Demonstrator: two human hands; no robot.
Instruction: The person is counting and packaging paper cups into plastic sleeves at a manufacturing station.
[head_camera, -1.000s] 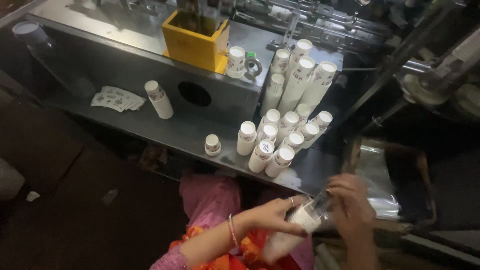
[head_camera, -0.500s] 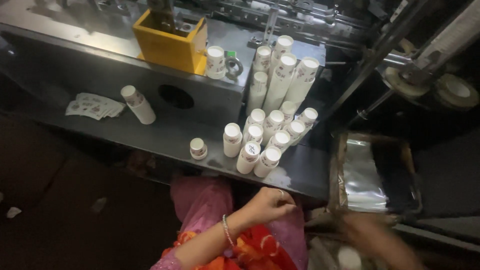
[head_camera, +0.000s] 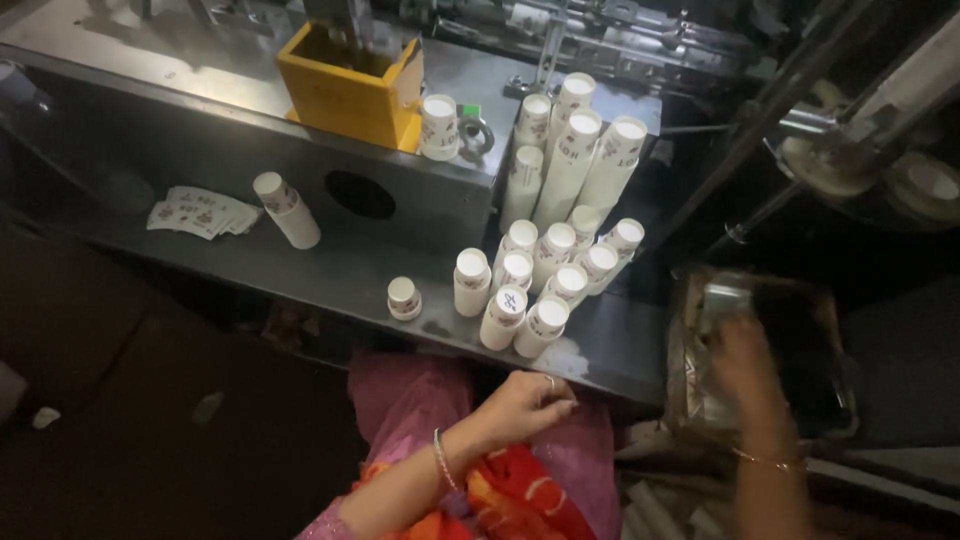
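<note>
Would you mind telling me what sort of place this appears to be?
Probably a small paper-cup workshop: stacks of paper cups stand on a metal machine bench, flat printed cup blanks lie nearby, and machine parts surround a yellow box.

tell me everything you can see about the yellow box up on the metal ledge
The yellow box is an open-topped, square-sided container, bright yellow outside and darker inside, looking like painted metal or plastic. It stands upright on the raised steel ledge of the machine, with a metal machine part coming down into its open top. A short stack of white paper cups stands right against its right side. Neither hand touches it; the left hand is over the lap and the right hand is at a foil-lined box.
</note>
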